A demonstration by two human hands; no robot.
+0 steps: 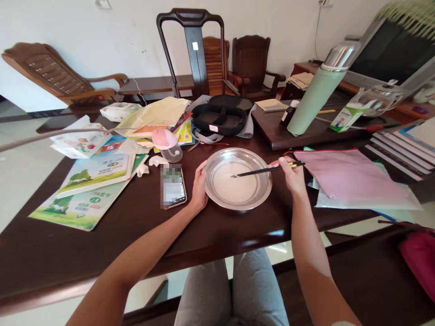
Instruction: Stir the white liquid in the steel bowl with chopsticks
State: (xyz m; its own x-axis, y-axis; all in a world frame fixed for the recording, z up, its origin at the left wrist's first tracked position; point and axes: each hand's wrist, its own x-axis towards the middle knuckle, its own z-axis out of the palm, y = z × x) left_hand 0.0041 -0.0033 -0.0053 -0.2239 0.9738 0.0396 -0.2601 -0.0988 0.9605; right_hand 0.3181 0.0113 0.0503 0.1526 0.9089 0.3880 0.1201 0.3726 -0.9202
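A round metal basin [238,204] stands on the dark wooden table, with a pale whitish layer [234,185] across its bottom; whether that is liquid or powder I cannot tell. My left hand [200,188] grips the basin's left rim, fingers at the outer wall. In my right hand [290,172], at the basin's right side, is a pair of black chopsticks [261,170] with gold-coloured bands near the back end. Their tips reach over the middle of the basin, at the whitish layer. A phone [174,186] lies just left of my left hand.
Booklets [91,181], a tissue pack [81,138] and crumpled tissues [142,169] lie to the left. Behind the basin is an open black case [220,118]. A green thermos [314,97] stands back right. A pink zip folder [350,174] lies beside my right hand.
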